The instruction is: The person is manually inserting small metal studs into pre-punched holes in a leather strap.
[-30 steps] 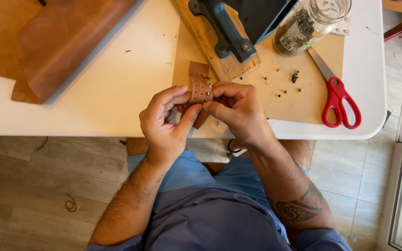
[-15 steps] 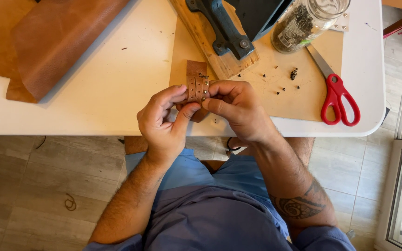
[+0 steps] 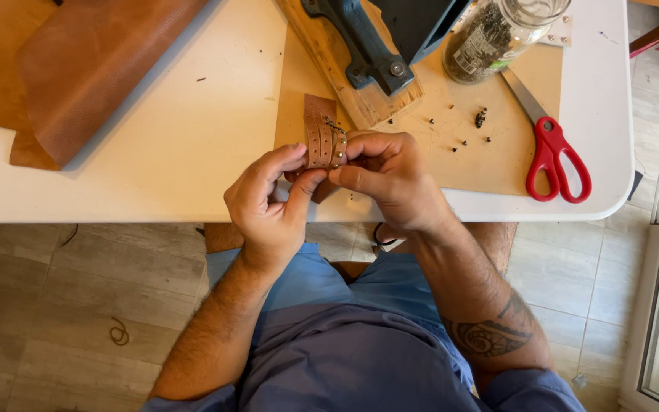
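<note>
A small brown leather piece (image 3: 322,137) with rows of punched holes and small metal studs is pinched between both hands just above the table's near edge. My left hand (image 3: 268,202) grips its lower left side with thumb and fingertips. On its right edge, where the studs sit, my right hand (image 3: 390,179) has its fingers curled. The lower part of the piece is hidden behind my fingers.
On the white table (image 3: 177,152) lie a large folded brown leather hide (image 3: 93,72), a wooden board (image 3: 345,69) with a dark blue metal tool (image 3: 364,46), a glass jar (image 3: 497,34), red-handled scissors (image 3: 554,156) and loose small rivets (image 3: 480,118) on a tan sheet (image 3: 467,152).
Both hands stay on the leather piece with only slight finger shifts. The view has drifted a little.
</note>
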